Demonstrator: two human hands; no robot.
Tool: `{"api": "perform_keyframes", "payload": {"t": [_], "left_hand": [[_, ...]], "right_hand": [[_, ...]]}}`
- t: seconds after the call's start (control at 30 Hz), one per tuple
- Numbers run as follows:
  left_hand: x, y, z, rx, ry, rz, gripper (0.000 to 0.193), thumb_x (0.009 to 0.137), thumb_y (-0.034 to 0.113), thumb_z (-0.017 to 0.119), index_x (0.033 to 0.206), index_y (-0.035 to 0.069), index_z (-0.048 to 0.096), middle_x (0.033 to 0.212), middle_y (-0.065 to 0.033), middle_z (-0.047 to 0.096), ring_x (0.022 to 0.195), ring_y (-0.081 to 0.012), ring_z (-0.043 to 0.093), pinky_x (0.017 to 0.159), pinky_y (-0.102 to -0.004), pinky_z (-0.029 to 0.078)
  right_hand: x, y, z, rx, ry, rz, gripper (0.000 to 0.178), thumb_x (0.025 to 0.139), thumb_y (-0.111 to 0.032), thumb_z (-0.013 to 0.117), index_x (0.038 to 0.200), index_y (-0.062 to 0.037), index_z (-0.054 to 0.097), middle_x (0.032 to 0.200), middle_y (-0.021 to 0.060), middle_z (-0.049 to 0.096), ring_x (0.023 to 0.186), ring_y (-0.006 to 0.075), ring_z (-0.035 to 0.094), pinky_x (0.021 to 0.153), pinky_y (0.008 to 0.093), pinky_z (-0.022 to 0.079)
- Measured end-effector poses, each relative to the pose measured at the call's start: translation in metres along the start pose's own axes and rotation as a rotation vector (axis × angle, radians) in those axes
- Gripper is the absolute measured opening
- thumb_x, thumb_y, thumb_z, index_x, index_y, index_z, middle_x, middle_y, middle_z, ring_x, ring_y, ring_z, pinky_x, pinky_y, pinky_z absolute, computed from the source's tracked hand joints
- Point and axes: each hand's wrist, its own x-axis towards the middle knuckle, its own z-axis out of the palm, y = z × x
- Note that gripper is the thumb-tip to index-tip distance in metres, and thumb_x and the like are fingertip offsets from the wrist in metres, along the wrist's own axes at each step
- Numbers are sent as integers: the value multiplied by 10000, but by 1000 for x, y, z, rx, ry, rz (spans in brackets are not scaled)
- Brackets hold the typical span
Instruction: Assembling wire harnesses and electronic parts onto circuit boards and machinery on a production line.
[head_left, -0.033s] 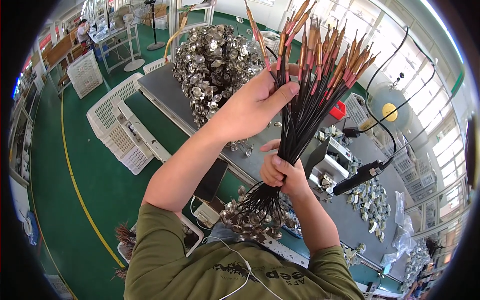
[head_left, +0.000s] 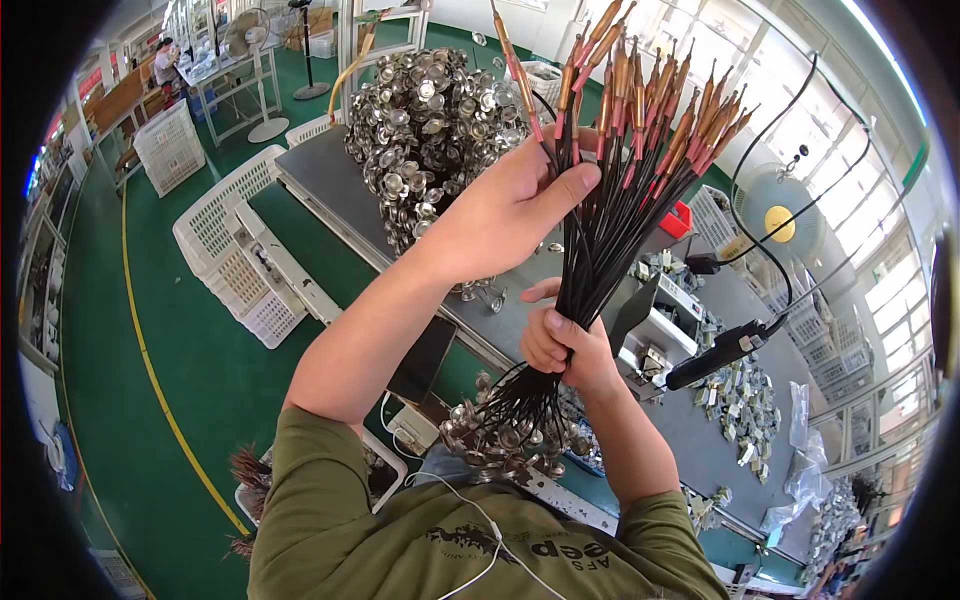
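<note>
A thick bundle of black wires stands upright before me. Its upper ends fan out into copper-coloured tubes with pink-red sleeves and thin tips. My right hand is wrapped round the lower part of the bundle, and looped wire ends hang below the fist. Higher up, my left hand holds strands on the bundle's left side, its thumb across the front and its other fingers mostly hidden behind. Behind my left hand a big heap of shiny round metal parts lies on the grey table.
A black-handled tool hangs on a cable at the right, near a metal box device. Small metal pieces are spread beyond it. More round metal parts lie close to my body. White crates stand left of the table.
</note>
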Motion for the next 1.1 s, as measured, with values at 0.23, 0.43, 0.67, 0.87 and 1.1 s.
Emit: {"api": "perform_keyframes", "payload": {"t": [0.23,0.43,0.67,0.87,1.1], "left_hand": [[4,-1,6,-194,41,6,338,956,169,642,1236,21,525,942,-3,644,831,-58,586,759,-227,494],[5,5,3,-99,16,-123,423,879,156,751,1239,28,569,1056,11,632,937,-54,575,828,-238,489],[6,-3,5,-24,64,-33,340,882,193,726,1148,34,588,924,-21,667,825,-77,618,747,-247,508],[5,-5,9,-115,84,-59,297,911,144,679,1149,25,546,951,-42,682,856,-95,639,762,-277,523],[6,-7,8,-119,57,-33,286,914,145,689,1134,25,550,971,-48,693,867,-101,652,800,-282,529]], "right_hand": [[-1,0,-3,12,7,11,378,978,-241,580,1239,15,483,547,-15,360,421,84,328,442,263,288],[-1,1,-4,8,-1,23,380,982,-238,573,1248,16,478,551,-11,361,426,86,329,443,263,289],[-1,2,-5,13,9,26,392,980,-240,577,1250,23,472,554,-8,367,432,90,333,446,263,290],[-2,1,-6,-2,34,18,409,979,-257,577,1252,27,468,558,-13,361,437,88,333,449,263,289],[-3,1,-7,17,5,11,411,981,-258,570,1261,25,467,560,-13,361,440,88,333,450,264,289]]}}
